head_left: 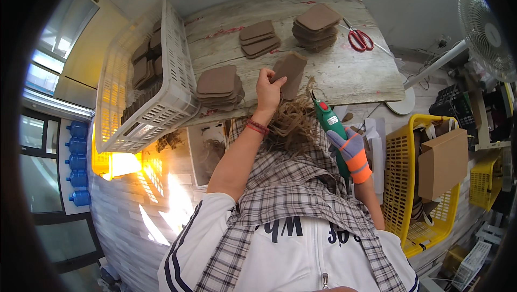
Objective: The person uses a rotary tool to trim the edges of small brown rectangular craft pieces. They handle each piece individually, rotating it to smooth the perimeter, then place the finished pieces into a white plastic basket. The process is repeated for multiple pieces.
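My bare left hand [267, 92] pinches a brown flat pad [292, 73] with rounded corners, raised over the table's front edge; it may be more than one layer. In my right hand [350, 151], which wears a grey and orange glove, is a green handheld electric cutter [327, 117]. Its dark tip points up, a short way right of the pad and apart from it. Thin brown trimmings [291, 130] lie heaped on my plaid apron [285, 184] beneath the pad. Similar pads are stacked on the table: a near-left stack [219, 84], a middle stack [258, 39] and a taller far stack [318, 22].
Red-handled scissors [360, 39] lie on the worn wooden table [215, 28] at the right. A white crate [180, 71] of pads stands at the left. At the right are a yellow basket [396, 184] holding a cardboard box [444, 162], and a fan [484, 28].
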Motion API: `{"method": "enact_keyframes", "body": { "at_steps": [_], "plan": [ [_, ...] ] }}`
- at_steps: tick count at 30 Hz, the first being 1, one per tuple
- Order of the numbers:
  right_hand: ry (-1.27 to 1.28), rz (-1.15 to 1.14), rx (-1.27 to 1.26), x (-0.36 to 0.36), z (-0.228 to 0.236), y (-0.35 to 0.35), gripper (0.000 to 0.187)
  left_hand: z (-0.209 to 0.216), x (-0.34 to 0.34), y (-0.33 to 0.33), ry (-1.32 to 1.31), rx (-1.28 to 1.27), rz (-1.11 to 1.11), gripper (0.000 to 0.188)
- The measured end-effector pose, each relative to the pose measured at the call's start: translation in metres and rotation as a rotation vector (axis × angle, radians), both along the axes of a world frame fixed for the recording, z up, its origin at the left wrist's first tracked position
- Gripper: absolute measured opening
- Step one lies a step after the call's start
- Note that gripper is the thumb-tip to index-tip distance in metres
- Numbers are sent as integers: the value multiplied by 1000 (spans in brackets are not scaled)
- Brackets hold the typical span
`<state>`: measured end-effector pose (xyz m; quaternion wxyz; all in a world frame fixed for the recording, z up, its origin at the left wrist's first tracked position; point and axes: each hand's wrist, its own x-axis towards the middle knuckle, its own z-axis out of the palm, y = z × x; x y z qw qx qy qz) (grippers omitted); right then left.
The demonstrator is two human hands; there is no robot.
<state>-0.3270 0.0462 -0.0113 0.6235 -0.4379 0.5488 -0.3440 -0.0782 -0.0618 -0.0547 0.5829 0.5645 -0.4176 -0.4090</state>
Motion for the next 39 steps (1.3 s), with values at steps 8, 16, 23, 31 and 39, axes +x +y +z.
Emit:
{"method": "enact_keyframes", "body": {
  "at_steps": [8, 16, 23, 31, 39],
  "plan": [
    [-11, -83, -84, 12, 8, -5, 35, 37, -40, 7, 1086, -143, -101, 25],
    [-42, -137, -102, 15, 19, -5, 36, 36, -65, 11, 1209, -151, -111, 38],
    [-21, -197, -137, 17, 32, -9, 32, 38, -80, 31, 1171, -26, -176, 41],
    [-43, -210, -176, 5, 31, -17, 27, 18, -78, 44, 1040, -42, -317, 40],
    [92, -56, -125, -19, 43, -10, 30, 24, -27, 38, 622, -12, -417, 36]
  ]
}}
